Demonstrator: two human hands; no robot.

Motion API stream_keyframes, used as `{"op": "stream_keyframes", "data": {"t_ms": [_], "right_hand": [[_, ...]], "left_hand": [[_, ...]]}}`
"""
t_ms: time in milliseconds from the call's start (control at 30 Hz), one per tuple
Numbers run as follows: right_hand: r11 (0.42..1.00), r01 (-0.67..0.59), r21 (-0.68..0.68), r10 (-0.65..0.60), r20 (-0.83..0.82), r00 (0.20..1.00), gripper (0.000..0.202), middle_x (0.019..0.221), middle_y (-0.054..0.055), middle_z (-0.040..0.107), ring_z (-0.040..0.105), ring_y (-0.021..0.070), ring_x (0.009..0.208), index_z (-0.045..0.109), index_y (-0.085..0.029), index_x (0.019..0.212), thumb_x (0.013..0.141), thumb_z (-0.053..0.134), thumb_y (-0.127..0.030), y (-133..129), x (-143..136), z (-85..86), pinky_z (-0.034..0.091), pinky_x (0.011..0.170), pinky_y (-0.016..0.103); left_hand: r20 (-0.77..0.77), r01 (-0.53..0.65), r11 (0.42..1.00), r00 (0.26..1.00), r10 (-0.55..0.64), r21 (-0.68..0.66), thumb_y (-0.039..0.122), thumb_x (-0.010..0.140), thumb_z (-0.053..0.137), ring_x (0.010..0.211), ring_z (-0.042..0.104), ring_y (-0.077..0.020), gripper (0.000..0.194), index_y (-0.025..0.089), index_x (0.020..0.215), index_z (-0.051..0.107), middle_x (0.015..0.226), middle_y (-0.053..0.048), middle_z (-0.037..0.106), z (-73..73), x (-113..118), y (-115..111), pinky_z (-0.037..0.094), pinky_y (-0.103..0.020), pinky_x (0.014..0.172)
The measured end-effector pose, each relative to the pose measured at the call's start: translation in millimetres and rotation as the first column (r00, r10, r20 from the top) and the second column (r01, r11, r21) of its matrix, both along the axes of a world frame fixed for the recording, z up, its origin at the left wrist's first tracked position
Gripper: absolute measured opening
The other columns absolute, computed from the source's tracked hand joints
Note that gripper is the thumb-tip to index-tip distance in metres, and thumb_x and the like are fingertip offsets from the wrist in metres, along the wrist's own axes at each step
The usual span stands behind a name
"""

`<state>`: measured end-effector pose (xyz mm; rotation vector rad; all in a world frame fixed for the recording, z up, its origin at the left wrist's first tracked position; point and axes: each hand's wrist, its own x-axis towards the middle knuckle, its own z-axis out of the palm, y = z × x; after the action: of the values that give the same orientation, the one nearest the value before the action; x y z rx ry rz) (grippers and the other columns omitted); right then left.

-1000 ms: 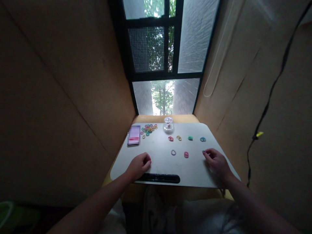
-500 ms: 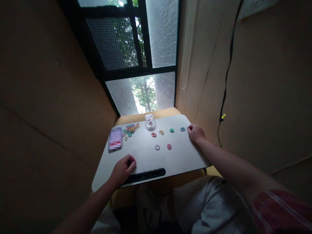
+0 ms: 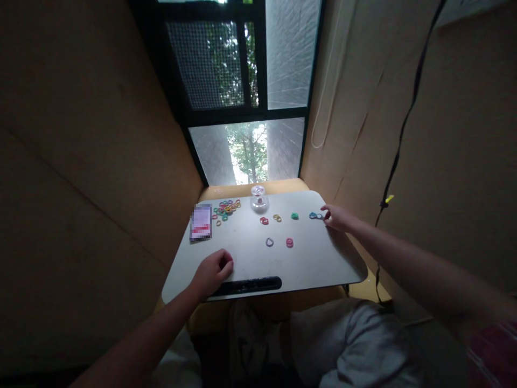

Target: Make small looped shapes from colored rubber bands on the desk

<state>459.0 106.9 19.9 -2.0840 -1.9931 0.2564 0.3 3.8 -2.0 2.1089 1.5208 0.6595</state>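
Observation:
Small coloured elastic hair ties lie in separate groups on a white lap table (image 3: 250, 264): red (image 3: 264, 220), yellow (image 3: 277, 217), green (image 3: 294, 216) and blue (image 3: 313, 215) in the far row. Closer to me are a grey-lilac one (image 3: 269, 242) and a pink group (image 3: 290, 242). My right hand (image 3: 337, 217) is at the row's right end, thumb and forefinger apart, beside a pale blue hair tie (image 3: 320, 216) on the table. My left hand (image 3: 215, 270) rests near the front edge with its fingers curled in; I see nothing in it.
A mixed pile of hair ties (image 3: 226, 209) lies at the back left beside a blurred card or packet (image 3: 201, 222). A clear plastic container (image 3: 259, 203) stands at the back edge. A black slot strip (image 3: 250, 285) runs along the front. Walls flank both sides; a black cable (image 3: 398, 151) hangs at right.
My right hand's pinch has loosened, and a pale blue hair tie now shows on the table beside the blue group. My left hand stays in place. The view has shifted slightly.

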Motion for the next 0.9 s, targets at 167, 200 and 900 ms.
{"op": "stream_keyframes", "data": {"t_ms": [167,200,900], "right_hand": [[0.997,-0.021,0.076,0.028,-0.084,0.996,0.029,0.079,0.004,0.071,0.061,0.0122,0.058,0.066,-0.014,0.105,0.077,0.061,-0.017,13.8,6.5,10.3,0.041,0.053,0.021],[0.995,-0.007,0.102,0.020,-0.124,0.992,0.026,0.078,0.004,0.071,0.060,0.0119,0.056,0.066,-0.013,0.103,0.078,0.060,-0.019,18.9,4.4,11.4,0.041,0.052,0.021],[0.739,-0.671,0.060,0.649,0.203,0.733,0.040,0.132,0.012,0.056,0.057,0.0241,0.113,0.059,-0.019,0.127,0.087,0.053,-0.021,37.2,-308.8,17.5,0.043,0.093,0.030]], "left_hand": [[0.034,0.006,1.000,0.999,-0.006,0.022,0.030,0.082,0.054,0.065,0.053,-0.0149,0.012,0.019,0.080,0.059,0.070,0.000,0.060,2.0,-0.1,-2.0,0.037,-0.026,0.061],[0.042,0.010,1.000,0.999,-0.011,0.026,0.029,0.082,0.054,0.066,0.053,-0.0148,0.011,0.019,0.080,0.059,0.071,0.000,0.060,2.1,-0.4,-2.1,0.037,-0.026,0.061],[0.040,0.009,0.998,0.999,-0.011,0.066,0.025,0.079,0.058,0.066,0.053,-0.0137,0.007,0.019,0.081,0.061,0.075,0.000,0.063,0.5,-1.0,-4.1,0.037,-0.025,0.061]]}}
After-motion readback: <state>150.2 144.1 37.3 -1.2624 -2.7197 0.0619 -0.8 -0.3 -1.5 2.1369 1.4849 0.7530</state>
